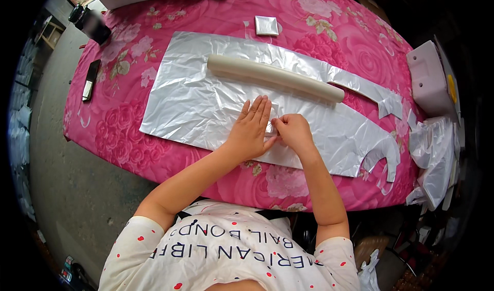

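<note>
Head view: the left hand point(250, 128) lies flat, fingers straight and together, pressing the silver plastic sheet point(200, 103) on the pink flowered tablecloth point(128, 137). The right hand point(292, 130) pinches a small fold at its middle. The film looks thin, light, slippery and crinkly; best taken at an edge. A cream roll point(275, 78) rests on it.

The hands hide whatever small piece they pinch between them.
</note>
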Action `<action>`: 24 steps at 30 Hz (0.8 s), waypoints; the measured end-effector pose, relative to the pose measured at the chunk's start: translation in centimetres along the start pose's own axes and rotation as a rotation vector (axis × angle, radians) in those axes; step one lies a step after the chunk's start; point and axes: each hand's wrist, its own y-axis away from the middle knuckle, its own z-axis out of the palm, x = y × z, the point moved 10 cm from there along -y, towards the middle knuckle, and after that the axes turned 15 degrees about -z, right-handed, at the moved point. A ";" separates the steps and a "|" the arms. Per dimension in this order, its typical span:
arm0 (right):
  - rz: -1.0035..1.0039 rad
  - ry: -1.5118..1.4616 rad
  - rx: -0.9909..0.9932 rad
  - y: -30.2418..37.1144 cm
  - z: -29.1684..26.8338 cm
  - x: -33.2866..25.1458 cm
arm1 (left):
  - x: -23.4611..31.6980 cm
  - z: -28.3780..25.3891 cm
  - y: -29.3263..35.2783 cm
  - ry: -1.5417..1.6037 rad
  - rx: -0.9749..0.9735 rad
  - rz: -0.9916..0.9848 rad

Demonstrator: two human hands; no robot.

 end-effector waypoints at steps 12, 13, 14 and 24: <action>-0.163 0.424 0.096 2.7 -1.9 -1.6 | -0.6 0.7 0.7 0.037 0.018 0.013; -0.290 0.463 0.133 2.6 -2.1 -2.9 | -0.9 0.1 0.9 0.057 0.042 0.012; -0.416 0.502 0.174 2.7 -2.3 -3.9 | -1.4 -0.9 1.3 0.125 0.090 -0.027; -0.850 0.540 0.071 0.2 7.2 -7.7 | -8.9 0.8 19.5 1.484 -0.775 -1.051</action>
